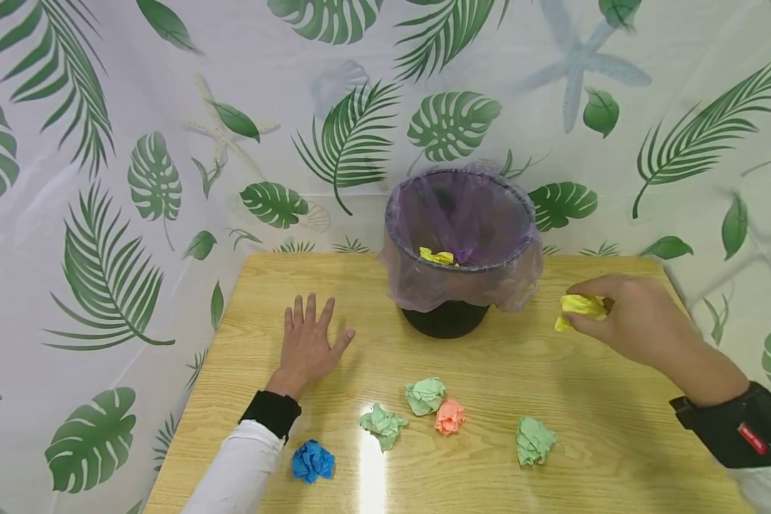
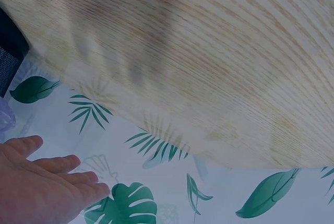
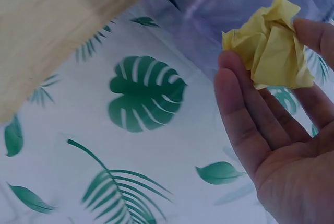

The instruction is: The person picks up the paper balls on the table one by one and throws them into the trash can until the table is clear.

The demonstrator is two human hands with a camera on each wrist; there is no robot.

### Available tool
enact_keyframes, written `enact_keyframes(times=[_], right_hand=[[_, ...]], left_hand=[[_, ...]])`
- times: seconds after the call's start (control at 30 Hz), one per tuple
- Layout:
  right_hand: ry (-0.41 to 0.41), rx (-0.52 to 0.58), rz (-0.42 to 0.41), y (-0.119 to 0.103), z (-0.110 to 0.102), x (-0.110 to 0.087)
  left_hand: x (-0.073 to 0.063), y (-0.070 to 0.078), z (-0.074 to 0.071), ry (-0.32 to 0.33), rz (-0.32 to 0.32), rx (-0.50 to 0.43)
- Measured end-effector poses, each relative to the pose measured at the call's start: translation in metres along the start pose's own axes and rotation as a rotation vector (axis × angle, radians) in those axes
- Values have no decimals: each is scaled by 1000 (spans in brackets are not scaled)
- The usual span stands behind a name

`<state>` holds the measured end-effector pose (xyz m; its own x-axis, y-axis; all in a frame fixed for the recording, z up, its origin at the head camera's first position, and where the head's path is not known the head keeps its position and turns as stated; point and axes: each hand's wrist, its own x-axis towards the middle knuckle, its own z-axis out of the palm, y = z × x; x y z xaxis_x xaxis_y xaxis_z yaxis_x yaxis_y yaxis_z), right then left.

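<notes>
Between thumb and fingers, my right hand point(image 1: 642, 325) pinches a crumpled yellow paper ball point(image 1: 583, 308), right of the bin; the right wrist view shows the same yellow paper point(image 3: 271, 46) at the fingertips. My left hand point(image 1: 307, 346) is spread flat over the table's left part, palm down, holding nothing; its fingers are straight in the left wrist view. A black bin point(image 1: 446, 321) with a purple plastic liner point(image 1: 465, 285) over its rim stands at the table's back. Inside lies yellow paper point(image 1: 437, 255).
On the wooden table point(image 1: 591, 428) lie a blue paper ball point(image 1: 313, 460), a coral one point(image 1: 450, 417) and several pale green ones, such as the green paper ball point(image 1: 535, 440) at right. A leaf-patterned cloth point(image 1: 231, 193) hangs behind and at both sides.
</notes>
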<state>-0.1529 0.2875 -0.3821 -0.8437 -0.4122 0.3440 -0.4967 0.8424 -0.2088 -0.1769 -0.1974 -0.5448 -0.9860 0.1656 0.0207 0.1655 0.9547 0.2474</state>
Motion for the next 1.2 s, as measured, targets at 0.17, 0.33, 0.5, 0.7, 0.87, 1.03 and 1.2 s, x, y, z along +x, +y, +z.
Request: enact_keyframes(times=[0.17,0.33,0.5,0.7,0.87,1.03,1.2], right_hand=[[153,-4,-56,-13,-16,29],[246,21,-77,-25,-24,53],[297,69,-60,-34,-23,74],[299,129,-46,-43,-14,98],[240,150,-45,-48,-1,115],[132,149,0,-53,10,127],[-28,123,71,-57,17,133]], left_hand=[[0,2,-2,-8,-4,3],[0,3,-2,3,3,7],[0,2,-1,6,0,17],[1,3,-2,9,2,16],[1,4,-3,0,-3,17],[1,5,-2,18,4,14],[1,4,-2,37,4,15]])
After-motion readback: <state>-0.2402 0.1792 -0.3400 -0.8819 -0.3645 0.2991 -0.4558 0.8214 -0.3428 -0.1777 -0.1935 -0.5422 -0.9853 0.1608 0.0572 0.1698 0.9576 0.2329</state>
